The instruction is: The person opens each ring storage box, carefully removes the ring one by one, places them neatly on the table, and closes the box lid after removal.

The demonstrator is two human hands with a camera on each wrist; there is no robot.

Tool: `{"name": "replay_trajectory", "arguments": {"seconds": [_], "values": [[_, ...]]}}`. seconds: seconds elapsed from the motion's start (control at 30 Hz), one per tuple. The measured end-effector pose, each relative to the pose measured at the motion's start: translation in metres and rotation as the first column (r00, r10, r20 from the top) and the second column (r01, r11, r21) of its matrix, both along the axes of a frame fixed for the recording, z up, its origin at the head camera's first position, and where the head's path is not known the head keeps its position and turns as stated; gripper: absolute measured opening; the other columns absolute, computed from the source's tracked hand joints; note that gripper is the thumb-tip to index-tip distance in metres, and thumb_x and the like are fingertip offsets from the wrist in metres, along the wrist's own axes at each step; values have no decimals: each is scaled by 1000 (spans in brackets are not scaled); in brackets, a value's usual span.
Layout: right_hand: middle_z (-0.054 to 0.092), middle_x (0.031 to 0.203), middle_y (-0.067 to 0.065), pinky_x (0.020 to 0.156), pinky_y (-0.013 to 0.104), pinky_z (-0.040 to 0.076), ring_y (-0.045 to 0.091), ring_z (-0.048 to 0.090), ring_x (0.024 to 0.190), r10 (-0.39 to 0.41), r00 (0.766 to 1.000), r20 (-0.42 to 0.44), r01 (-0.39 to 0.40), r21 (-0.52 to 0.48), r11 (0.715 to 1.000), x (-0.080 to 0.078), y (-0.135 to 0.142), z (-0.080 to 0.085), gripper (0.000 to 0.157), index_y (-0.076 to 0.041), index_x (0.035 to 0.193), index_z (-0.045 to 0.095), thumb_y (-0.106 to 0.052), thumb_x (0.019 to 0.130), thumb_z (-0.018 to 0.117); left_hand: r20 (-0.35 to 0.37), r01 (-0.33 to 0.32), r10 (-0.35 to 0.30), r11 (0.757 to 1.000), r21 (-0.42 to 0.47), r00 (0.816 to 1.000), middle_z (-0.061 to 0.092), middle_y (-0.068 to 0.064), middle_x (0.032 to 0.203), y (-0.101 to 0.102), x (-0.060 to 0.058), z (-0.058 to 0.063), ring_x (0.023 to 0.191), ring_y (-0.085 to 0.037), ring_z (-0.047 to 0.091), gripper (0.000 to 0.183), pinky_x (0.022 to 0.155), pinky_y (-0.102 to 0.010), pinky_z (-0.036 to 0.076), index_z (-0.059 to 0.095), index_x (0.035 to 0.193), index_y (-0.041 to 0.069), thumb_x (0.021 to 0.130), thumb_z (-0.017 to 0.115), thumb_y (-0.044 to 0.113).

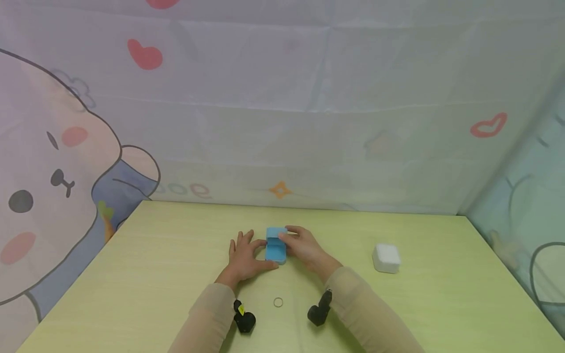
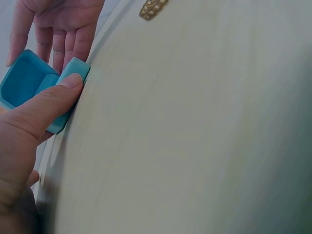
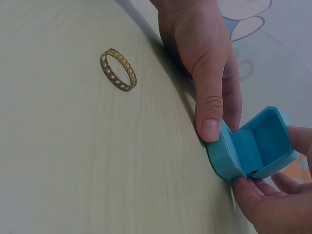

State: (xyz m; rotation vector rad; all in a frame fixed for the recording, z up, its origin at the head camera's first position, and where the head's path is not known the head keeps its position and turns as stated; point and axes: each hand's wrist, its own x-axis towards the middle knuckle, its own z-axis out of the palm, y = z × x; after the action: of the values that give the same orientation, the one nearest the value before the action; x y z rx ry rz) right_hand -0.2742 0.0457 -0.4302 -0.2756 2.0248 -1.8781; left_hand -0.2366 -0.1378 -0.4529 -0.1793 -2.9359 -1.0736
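Observation:
A small light-blue ring box (image 1: 275, 253) stands on the table with its lid raised and its inside showing. My left hand (image 1: 245, 261) holds the base, the thumb pressed against the front and a finger at its left side. At the lid, my right hand (image 1: 306, 249) grips with the thumb on its front edge and fingers at the side and behind. The left wrist view shows the hollow of the lid (image 2: 22, 83). A gold-coloured ring with a pierced pattern (image 3: 122, 58) lies on the table nearer to me, apart from both hands.
A white rounded cube (image 1: 387, 258) sits to the right on the pale wooden table (image 1: 167, 289). Behind the table hangs a printed cloth (image 1: 265, 98). Black wrist-worn devices (image 1: 244, 321) show beneath both forearms.

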Motion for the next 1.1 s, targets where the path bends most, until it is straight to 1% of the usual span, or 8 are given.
{"name": "replay_trajectory", "arguments": {"seconds": [0.17,0.47,0.7,0.93,1.1], "values": [[39,141,33,101,49,43,43,49,124,16,1000,-10,-16,-13,1000,1,0,0,62,5,144,27,-23,97,55,2,3,-3,1000,-4,1000,23,-26,152,0,1,1,143,-50,1,64,112,-64,-3,59,126,10,74,77,43],[36,144,31,102,47,43,42,47,127,32,999,-18,-32,-14,999,2,0,-1,62,4,145,27,-23,96,55,-1,8,-8,1000,-6,1000,23,-27,152,-1,2,1,142,-51,2,64,111,-65,-2,59,126,9,74,77,42],[32,145,32,103,48,42,43,40,132,29,999,-31,-30,-22,999,3,0,-2,60,6,144,28,-18,96,55,5,4,-4,1000,-11,1000,22,-26,153,-1,1,1,143,-49,1,64,112,-64,-3,59,127,10,75,76,43],[34,144,32,102,48,43,43,38,133,21,998,-51,-22,-8,1000,6,0,-1,56,7,142,30,-14,96,54,3,3,-3,1000,-4,1000,22,-25,153,-2,1,0,143,-49,0,64,112,-63,-4,59,126,10,74,76,44],[34,144,32,102,48,43,43,37,134,31,998,-62,-31,-6,1000,7,1,-1,56,7,142,30,-14,96,54,6,1,-1,1000,-11,1000,22,-25,153,-1,0,0,143,-49,0,64,112,-64,-3,59,126,10,75,76,44]]}}
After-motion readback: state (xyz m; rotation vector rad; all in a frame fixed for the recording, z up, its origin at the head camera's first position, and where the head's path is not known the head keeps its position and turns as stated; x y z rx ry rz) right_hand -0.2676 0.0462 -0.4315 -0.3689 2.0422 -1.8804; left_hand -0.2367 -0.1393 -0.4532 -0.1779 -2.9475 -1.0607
